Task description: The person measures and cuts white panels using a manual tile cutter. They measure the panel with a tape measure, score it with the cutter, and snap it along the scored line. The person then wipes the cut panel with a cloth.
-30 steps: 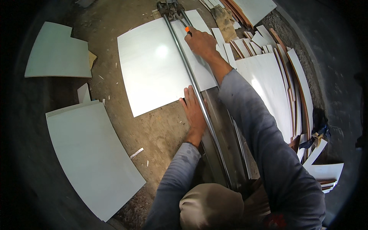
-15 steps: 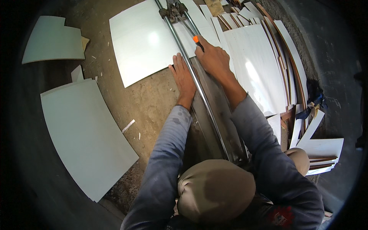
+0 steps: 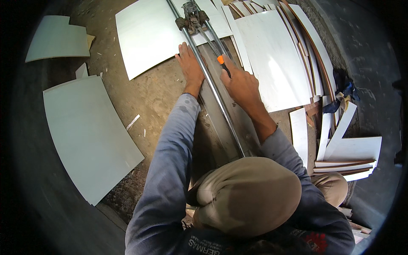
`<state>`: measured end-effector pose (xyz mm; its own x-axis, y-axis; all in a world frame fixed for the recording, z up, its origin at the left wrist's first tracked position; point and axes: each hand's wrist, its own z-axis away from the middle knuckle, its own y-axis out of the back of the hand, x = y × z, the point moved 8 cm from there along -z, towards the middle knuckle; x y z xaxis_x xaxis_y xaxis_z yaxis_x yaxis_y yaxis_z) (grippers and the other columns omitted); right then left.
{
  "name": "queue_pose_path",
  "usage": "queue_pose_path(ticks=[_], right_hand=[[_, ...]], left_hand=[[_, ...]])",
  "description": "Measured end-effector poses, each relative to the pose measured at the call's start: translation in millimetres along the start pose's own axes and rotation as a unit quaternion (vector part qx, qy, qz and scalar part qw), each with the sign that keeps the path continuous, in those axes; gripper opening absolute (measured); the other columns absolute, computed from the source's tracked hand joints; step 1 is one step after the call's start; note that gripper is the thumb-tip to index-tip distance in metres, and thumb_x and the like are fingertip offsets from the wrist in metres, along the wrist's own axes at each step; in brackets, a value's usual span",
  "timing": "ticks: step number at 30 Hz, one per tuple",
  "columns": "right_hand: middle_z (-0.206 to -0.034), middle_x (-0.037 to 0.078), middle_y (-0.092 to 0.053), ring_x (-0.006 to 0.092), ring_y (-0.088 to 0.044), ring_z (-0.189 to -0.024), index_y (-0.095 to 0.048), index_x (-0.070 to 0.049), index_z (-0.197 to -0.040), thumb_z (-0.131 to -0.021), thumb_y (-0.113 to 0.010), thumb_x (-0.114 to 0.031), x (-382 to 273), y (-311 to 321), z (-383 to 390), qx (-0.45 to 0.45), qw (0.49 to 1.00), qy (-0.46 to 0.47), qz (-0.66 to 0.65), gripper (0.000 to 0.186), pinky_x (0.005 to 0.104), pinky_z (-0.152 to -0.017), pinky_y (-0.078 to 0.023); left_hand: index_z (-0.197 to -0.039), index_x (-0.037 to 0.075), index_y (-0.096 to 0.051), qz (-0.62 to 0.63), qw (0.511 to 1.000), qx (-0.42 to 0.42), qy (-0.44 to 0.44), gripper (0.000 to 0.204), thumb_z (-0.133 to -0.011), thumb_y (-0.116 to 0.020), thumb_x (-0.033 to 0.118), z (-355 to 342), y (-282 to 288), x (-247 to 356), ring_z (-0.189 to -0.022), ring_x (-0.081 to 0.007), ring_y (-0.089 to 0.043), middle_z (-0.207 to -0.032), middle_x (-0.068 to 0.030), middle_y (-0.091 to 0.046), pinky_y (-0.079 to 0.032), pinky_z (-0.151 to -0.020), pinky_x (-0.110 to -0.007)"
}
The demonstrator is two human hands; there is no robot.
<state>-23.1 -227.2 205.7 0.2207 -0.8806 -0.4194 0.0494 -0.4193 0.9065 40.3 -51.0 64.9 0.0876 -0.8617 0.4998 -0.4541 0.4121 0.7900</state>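
Note:
A tile cutter (image 3: 224, 108) with two steel rails runs away from me. A large white tile (image 3: 146, 36) lies across its far part, under the rails. My right hand (image 3: 243, 85) is closed round the cutter's handle (image 3: 220, 60), which has a dark grip and an orange collar. Rods join that handle to the dirty carriage (image 3: 193, 21) on the rails, over the tile. Left of the rails, my left hand (image 3: 191, 72) lies with fingers stretched out, the fingertips at the tile's near edge. Whatever the carriage touches underneath is hidden.
Large white tiles (image 3: 274, 61) and narrow offcuts (image 3: 299, 134) lie to the right, beside a dark blue cloth (image 3: 350, 91). Two pale tiles (image 3: 91, 136) (image 3: 57, 38) rest on the left. Small chips are scattered over the brown floor (image 3: 159, 91). My knee (image 3: 250, 195) is close in front.
The carriage and handle have come toward me along the rails, with my right hand on the handle. My left hand stays by the tile's near edge. The whole view has shifted.

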Motion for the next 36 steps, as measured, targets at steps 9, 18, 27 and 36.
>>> queue_pose_path(ticks=[9,18,27,36], right_hand=[[-0.075,0.022,-0.071,0.0438,-0.071,-0.071,-0.053,-0.016,-0.147,-0.098,-0.059,-0.03,3.0,1.4,11.3,0.004,1.0,0.013,-0.011,0.051,0.0585,-0.066,-0.055],[-0.078,0.024,-0.071,0.0441,-0.071,-0.071,-0.053,-0.016,-0.15,-0.1,-0.056,-0.033,5.9,-0.8,13.6,-0.008,1.0,-0.002,0.005,0.052,0.0545,-0.069,-0.056],[-0.073,0.023,-0.069,0.0451,-0.07,-0.069,-0.053,-0.015,-0.146,-0.096,-0.061,-0.028,3.4,2.7,23.1,0.015,1.0,0.008,-0.015,0.052,0.0588,-0.064,-0.054],[-0.076,0.023,-0.07,0.0431,-0.07,-0.07,-0.053,-0.014,-0.15,-0.099,-0.058,-0.031,8.7,2.8,35.1,-0.003,1.0,-0.005,-0.017,0.054,0.0551,-0.067,-0.054]], left_hand=[[-0.146,-0.008,-0.045,0.005,0.999,0.036,-0.018,0.062,-0.093,-0.061,0.019,-0.3,0.6,1.8,-0.155,-0.0425,-0.024,-0.16,-0.0249,-0.035,-0.015,-0.126,-0.064],[-0.146,-0.008,-0.045,0.009,0.999,0.03,-0.017,0.062,-0.094,-0.06,0.02,0.0,-1.1,0.0,-0.155,-0.0433,-0.024,-0.16,-0.0256,-0.035,-0.015,-0.126,-0.064],[-0.148,-0.01,-0.043,0.01,1.0,0.021,-0.019,0.061,-0.096,-0.058,0.02,0.0,3.2,3.4,-0.156,-0.0422,-0.022,-0.162,-0.0261,-0.033,-0.014,-0.126,-0.063],[-0.151,-0.007,-0.041,-0.006,1.0,0.016,-0.019,0.067,-0.094,-0.062,0.022,0.8,1.4,1.0,-0.157,-0.0409,-0.021,-0.162,-0.0246,-0.035,-0.014,-0.127,-0.062]])
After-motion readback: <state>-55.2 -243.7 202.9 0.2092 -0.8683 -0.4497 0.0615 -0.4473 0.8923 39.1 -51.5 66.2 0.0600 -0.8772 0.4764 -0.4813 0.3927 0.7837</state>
